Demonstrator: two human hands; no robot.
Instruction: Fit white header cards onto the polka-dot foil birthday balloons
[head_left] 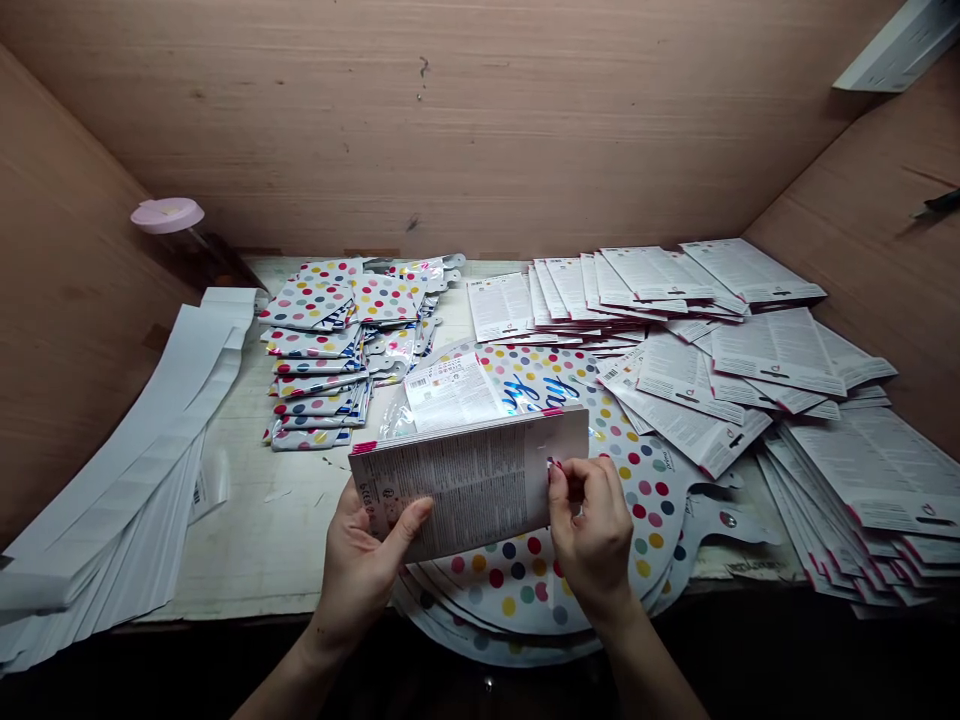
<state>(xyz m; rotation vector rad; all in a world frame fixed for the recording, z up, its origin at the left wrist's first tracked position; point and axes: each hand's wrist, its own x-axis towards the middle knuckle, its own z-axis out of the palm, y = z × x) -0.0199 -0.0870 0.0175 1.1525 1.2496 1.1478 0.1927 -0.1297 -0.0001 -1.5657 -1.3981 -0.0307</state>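
A small stack of printed card packets [480,490], with pink edges and dense fine print, is tilted up before me. My left hand [367,540] grips its lower left end, thumb on the printed face. At the stack's right end, my right hand [596,525] is closed, thumb and forefinger pinching near the hang hole. Beneath lies a pile of flat polka-dot foil balloons [517,590] with blue lettering, partly hidden by the stack and hands. A white printed sheet [454,390] lies on the balloons. Left of them sit folded polka-dot foil balloons [315,350] in overlapping rows.
Many printed packets [855,460] lie in fanned piles on the right and at the back [637,280]. Long white paper strips [135,470] overhang the table's left front. A pink-lidded bottle [169,215] stands back left. Wooden panels [420,130] enclose the table.
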